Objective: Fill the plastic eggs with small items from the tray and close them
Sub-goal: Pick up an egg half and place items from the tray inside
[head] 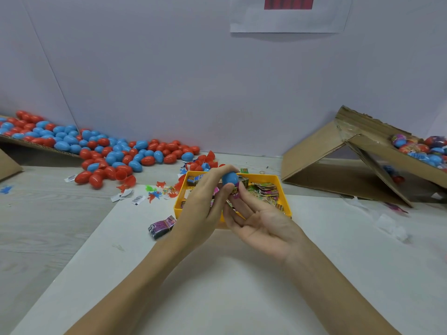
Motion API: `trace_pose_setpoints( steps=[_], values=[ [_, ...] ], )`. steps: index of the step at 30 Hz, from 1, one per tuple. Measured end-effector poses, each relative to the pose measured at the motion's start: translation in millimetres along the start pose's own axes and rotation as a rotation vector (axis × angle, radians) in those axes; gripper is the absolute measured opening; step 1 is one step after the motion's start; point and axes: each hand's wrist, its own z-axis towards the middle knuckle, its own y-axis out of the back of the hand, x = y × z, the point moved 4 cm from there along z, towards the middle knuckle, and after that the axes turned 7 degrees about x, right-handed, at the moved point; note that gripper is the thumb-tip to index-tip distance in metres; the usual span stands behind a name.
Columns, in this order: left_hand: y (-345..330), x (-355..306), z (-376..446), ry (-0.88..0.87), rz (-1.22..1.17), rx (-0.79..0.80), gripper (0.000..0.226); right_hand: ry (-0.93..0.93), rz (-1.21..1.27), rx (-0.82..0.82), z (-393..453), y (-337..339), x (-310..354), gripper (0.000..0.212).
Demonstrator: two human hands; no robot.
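Note:
My left hand [208, 197] pinches a blue plastic egg [229, 178] between thumb and fingertips, just above the near left part of the yellow tray [286, 201]. Palm up beside it, my right hand [256, 216] holds a small colourful packet [235, 192] at its fingertips, right under the egg. Several printed packets [264, 192] fill the tray. A large pile of red and blue eggs [101, 148] spreads over the table at the left.
A cardboard ramp [377, 151] at the right holds wrapped eggs [420, 148]. A bundle of packets [161, 226] lies left of the tray. Small plastic toys [157, 192] and paper labels [125, 197] are scattered behind it. A white mat [217, 274] covers the near table.

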Motion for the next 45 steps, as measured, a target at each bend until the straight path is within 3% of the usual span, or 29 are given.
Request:
trace_pose_setpoints(
  steps=[7, 19, 31, 34, 39, 42, 45],
  values=[
    [3, -1, 0, 0.008, -0.013, -0.085, 0.035, -0.071, 0.068, 0.017, -1, -1, -6, 0.020],
    [2, 4, -2, -0.035, -0.085, -0.145, 0.028, -0.037, 0.104, -0.038, -1, 1, -7, 0.045],
    [-1, -3, -1, 0.017, -0.181, -0.146, 0.027, -0.025, 0.081, 0.002, 2, 5, -5, 0.049],
    [-1, -3, -1, 0.034, -0.198, -0.026, 0.028, 0.034, -0.037, 0.002, 0, 5, 2, 0.042],
    [3, -1, 2, -0.049, 0.013, 0.049, 0.050, 0.228, -0.479, -0.051, -5, 8, 13, 0.029],
    [1, -4, 2, -0.140, 0.115, 0.058, 0.049, 0.334, -0.677, -0.133, -5, 10, 12, 0.033],
    [-3, -8, -1, -0.192, 0.253, 0.012, 0.039, 0.385, -0.709, -0.202, -3, 13, 9, 0.036]
  ],
)
